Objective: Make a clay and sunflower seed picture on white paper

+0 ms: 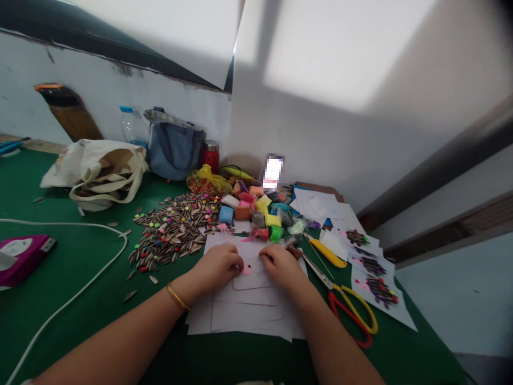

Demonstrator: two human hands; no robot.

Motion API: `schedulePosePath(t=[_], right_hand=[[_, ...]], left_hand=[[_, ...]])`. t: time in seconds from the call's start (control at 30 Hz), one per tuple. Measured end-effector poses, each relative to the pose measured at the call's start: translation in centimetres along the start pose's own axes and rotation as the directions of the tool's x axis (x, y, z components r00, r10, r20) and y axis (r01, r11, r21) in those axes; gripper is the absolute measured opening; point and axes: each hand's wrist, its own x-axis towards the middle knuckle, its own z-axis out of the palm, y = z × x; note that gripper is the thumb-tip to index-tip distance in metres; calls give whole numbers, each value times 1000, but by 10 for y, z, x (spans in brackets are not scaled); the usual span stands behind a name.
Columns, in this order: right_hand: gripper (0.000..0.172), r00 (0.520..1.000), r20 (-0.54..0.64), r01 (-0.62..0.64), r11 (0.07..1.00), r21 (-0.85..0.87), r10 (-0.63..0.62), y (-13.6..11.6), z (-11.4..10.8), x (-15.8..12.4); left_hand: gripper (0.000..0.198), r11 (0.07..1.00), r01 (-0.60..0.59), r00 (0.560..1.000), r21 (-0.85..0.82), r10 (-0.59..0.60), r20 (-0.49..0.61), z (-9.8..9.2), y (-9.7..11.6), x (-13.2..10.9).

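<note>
A small sheet of white paper [256,282] with faint pencil marks lies on a stack of larger sheets [224,315]. On it is a flat pink clay piece [247,270] with a dark dot. My left hand [222,266], a gold bangle at its wrist, has its fingers closed at the left edge of the pink piece. To the right, my right hand [281,262] is closed too, thumb and fingers together above the small sheet; what they pinch, if anything, is too small to make out. A pink clay lump [223,228] lies just beyond my left hand.
Sunflower seeds [176,230] mixed with coloured beads are heaped on the left. Wrapped clay blocks [242,213] sit behind my hands. On the right are scissors [340,305], a yellow cutter [328,253] and seed-covered pictures [380,291]. A white cable [88,278] crosses the left side.
</note>
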Motion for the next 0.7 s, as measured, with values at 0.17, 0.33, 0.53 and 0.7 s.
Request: schedulePosePath(t=[0.17, 0.33, 0.53, 0.7], right_hand=[[27, 1000, 11, -25, 1000, 4, 24, 1, 1, 0], [27, 999, 22, -32, 999, 5, 32, 0, -1, -1], [27, 999, 29, -34, 999, -1, 34, 1, 0, 0], [26, 999, 18, -26, 1000, 6, 26, 1, 1, 0]], left_hand=[[10, 999, 14, 1000, 35, -13, -10, 5, 0, 2], [12, 999, 25, 999, 48, -24, -28, 5, 3, 0], [30, 995, -58, 998, 85, 58, -5, 5, 5, -2], [31, 991, -66, 998, 119, 65, 14, 8, 5, 0]])
